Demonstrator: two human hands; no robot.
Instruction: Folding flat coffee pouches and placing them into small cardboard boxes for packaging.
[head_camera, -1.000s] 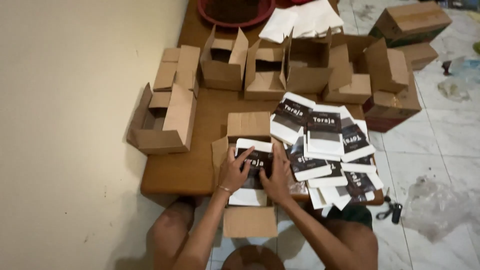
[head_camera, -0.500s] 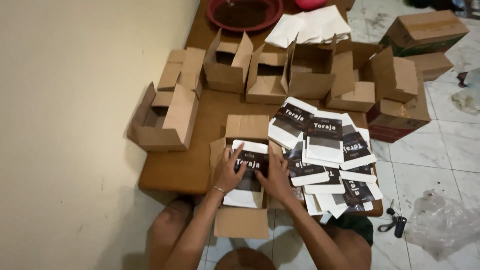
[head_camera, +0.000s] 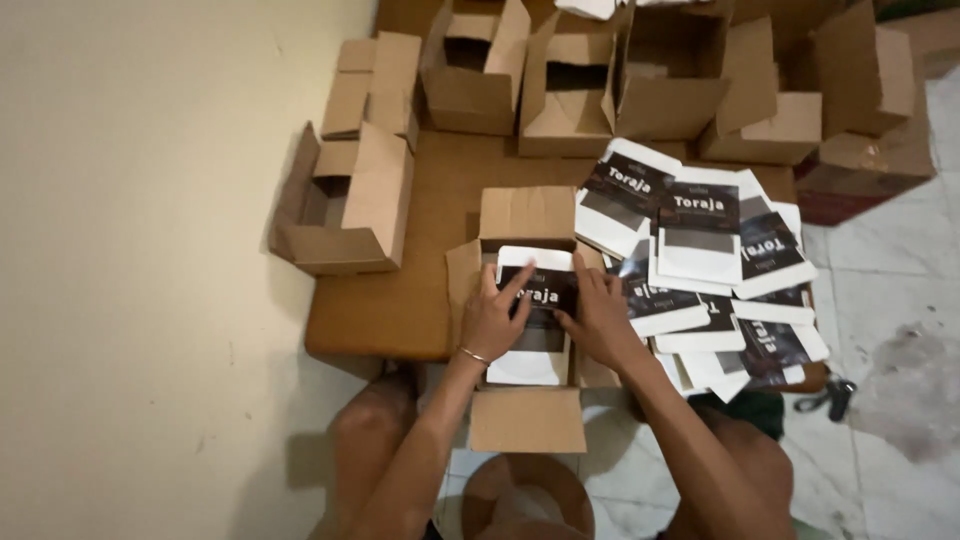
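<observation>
Left hand (head_camera: 492, 322) and right hand (head_camera: 600, 322) lie flat, fingers spread, pressing one pouch (head_camera: 532, 318) between them, gripping nothing. Its long axis runs away from the person, down into the open box (head_camera: 527, 215); more pouches (head_camera: 700, 240) lie just right.

Warm, dim indoor light falls evenly, brighter on the pale wall (head_camera: 150, 270) at the left. Soft shadows sit under the desk's (head_camera: 390, 310) near edge and inside the open cardboard boxes (head_camera: 470, 70). The picture is slightly soft, with mild blur toward the corners and no glare.
</observation>
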